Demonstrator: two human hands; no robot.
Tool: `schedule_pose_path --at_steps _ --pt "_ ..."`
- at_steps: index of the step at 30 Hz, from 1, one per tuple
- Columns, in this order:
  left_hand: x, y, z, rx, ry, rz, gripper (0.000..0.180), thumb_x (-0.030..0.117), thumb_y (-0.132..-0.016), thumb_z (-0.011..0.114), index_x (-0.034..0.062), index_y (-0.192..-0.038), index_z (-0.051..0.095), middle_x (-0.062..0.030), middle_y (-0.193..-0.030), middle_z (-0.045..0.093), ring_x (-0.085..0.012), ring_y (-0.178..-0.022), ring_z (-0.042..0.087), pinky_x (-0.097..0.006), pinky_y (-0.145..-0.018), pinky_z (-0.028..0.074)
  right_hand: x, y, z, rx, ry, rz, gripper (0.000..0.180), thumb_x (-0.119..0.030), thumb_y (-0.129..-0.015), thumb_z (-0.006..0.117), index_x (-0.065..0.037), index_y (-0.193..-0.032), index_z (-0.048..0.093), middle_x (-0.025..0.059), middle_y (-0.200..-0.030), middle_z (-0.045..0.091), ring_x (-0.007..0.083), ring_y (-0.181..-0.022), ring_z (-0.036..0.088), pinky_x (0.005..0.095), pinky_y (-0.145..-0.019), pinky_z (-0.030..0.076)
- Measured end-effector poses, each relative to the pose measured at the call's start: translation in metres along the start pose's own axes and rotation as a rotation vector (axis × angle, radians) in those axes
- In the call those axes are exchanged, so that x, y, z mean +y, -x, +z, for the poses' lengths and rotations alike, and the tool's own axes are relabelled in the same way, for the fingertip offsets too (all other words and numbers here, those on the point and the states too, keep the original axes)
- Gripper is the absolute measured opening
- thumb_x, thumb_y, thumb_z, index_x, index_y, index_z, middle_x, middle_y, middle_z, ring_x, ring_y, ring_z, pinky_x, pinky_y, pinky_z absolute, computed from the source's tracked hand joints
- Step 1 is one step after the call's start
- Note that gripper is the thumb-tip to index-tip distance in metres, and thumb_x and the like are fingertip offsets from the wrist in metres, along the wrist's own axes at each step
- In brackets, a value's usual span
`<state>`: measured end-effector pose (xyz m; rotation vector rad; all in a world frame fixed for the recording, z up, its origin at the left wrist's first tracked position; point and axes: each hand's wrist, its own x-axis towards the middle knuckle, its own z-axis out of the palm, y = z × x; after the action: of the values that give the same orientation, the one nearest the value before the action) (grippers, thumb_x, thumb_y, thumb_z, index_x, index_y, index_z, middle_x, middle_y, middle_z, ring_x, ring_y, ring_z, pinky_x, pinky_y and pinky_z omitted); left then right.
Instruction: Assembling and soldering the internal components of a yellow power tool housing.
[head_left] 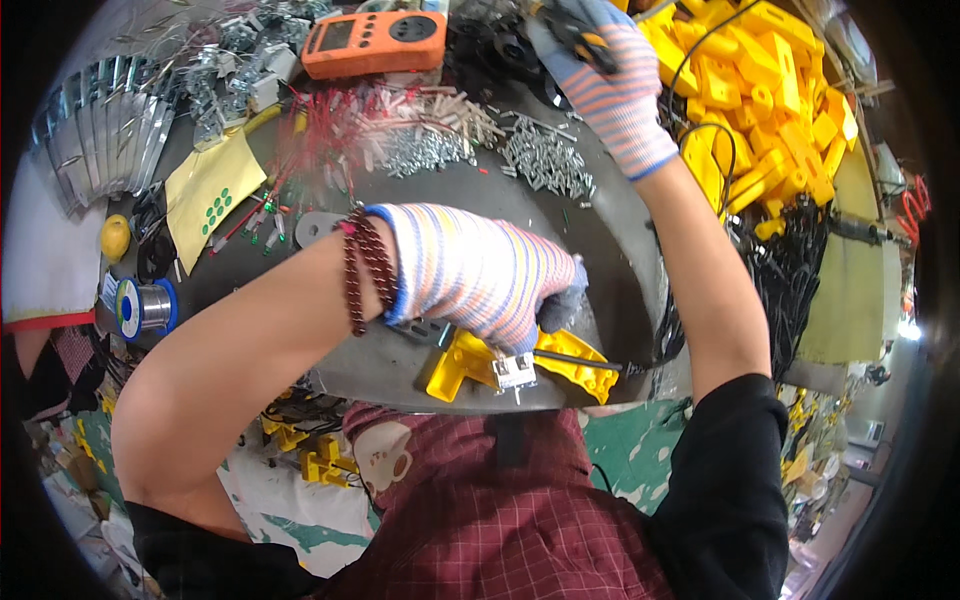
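Observation:
My left hand (490, 275), in a striped knit glove with grey fingertips, is closed over a yellow plastic housing (455, 370) at the table's near edge. A black cable (565, 358) lies along the open shell of the housing. By the thumb is a small white part with two dark squares (515, 371). My right hand (620, 85), gloved alike, reaches to the far side of the table. Its fingers are closed around a black tool with orange marks (580, 35), partly cut off by the picture's top edge.
Yellow housings (765, 90) are heaped at the far right, above bundled black cables (785, 280). Loose screws (548, 158), an orange meter (375, 45), red-wired parts (340, 120), a yellow card (213, 195) and a solder spool (146, 307) lie across the far and left table.

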<state>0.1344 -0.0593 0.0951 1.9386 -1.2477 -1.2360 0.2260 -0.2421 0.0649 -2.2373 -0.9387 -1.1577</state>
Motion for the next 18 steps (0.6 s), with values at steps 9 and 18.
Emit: schedule_pose_path --at_steps 9,18 --pt "0.012 -0.006 -0.010 -0.056 0.025 -0.112 0.026 0.018 -0.081 0.069 0.0080 -0.104 0.062 -0.0071 -0.087 0.066 -0.0176 -0.077 0.065 -0.032 -0.068 0.051 -0.002 0.008 -0.019 -0.289 0.310 0.066 0.048 -0.006 -0.079 0.063 -0.011 -0.126 0.058 0.0182 -0.118 0.062 0.0369 -0.110 0.059 0.0421 -0.091 0.049" --pt "0.001 0.004 0.006 0.008 0.108 -0.087 0.019 0.010 -0.082 0.066 0.0082 -0.101 0.062 -0.0057 -0.084 0.064 -0.0158 -0.074 0.064 -0.031 -0.068 0.051 -0.117 0.090 -0.120 -0.393 -0.218 0.535 0.016 -0.005 -0.082 0.070 -0.003 -0.097 0.066 0.0106 -0.091 0.066 0.0260 -0.080 0.064 0.0359 -0.074 0.051"
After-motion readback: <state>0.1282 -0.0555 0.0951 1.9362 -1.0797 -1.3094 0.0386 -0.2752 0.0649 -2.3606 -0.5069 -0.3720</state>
